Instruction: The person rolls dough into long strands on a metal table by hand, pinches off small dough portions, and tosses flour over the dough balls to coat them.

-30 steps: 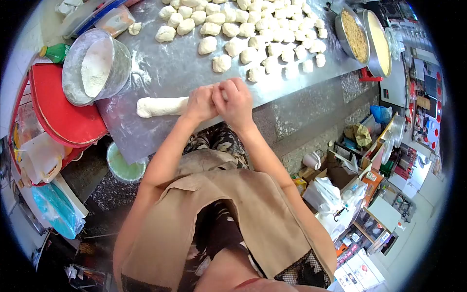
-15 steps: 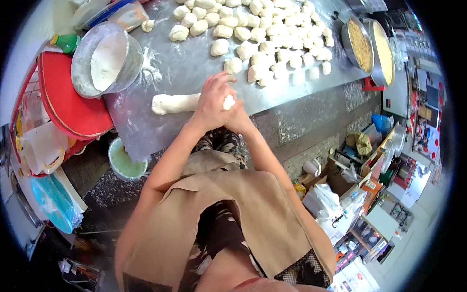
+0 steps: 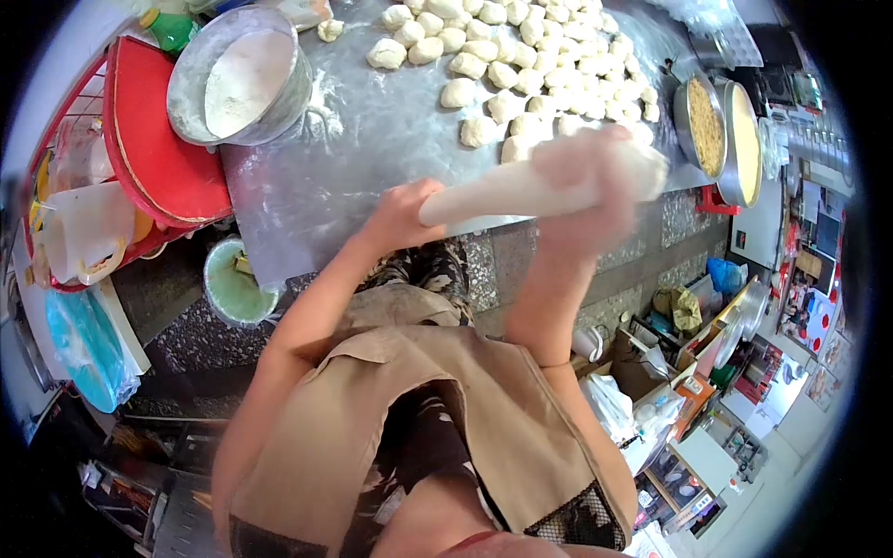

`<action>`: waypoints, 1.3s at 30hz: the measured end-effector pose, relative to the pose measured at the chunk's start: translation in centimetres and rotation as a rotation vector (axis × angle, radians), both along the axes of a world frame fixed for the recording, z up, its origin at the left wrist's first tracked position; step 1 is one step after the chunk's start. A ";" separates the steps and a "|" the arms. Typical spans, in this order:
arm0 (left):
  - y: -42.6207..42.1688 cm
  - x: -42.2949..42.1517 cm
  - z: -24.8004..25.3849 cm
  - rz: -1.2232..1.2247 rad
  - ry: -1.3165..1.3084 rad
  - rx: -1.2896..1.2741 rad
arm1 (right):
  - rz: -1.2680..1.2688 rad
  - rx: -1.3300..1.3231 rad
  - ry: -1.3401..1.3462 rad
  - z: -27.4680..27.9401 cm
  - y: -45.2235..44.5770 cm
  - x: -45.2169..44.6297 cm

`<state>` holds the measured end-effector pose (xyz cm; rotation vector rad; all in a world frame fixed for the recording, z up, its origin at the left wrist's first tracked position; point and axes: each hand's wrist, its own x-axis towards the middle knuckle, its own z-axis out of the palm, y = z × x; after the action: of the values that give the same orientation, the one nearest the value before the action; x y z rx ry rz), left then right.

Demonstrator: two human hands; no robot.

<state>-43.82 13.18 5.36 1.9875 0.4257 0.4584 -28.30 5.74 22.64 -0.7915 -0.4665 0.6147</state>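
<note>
A long white dough roll is stretched between my two hands above the front edge of the metal table. My left hand, on the left side of the view, is closed round the roll's left end. Blurred by motion, my right hand grips the roll near its right end, and the end of the dough sticks out past the fingers. Behind the roll, many small dough pieces lie on the table, the closest ones partly hidden by the right hand and the dough.
A metal bowl of flour stands at the left beside a red lid. Two round pans, one with a crumbly filling and one pale yellow, stand at the right. Below the table is a green bucket.
My hands were together at the roll's right end; now they are apart. The right hand has moved right with the dough, which is lifted and longer. The view has shifted.
</note>
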 end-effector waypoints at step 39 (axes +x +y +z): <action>9.4 -19.3 -4.5 0.512 0.663 0.573 | 0.191 -1.084 -1.677 -22.9 7.3 -4.8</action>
<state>-63.12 22.62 0.88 2.5680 1.3626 0.2246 -33.12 12.99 -0.23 -2.2898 -1.8140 0.1806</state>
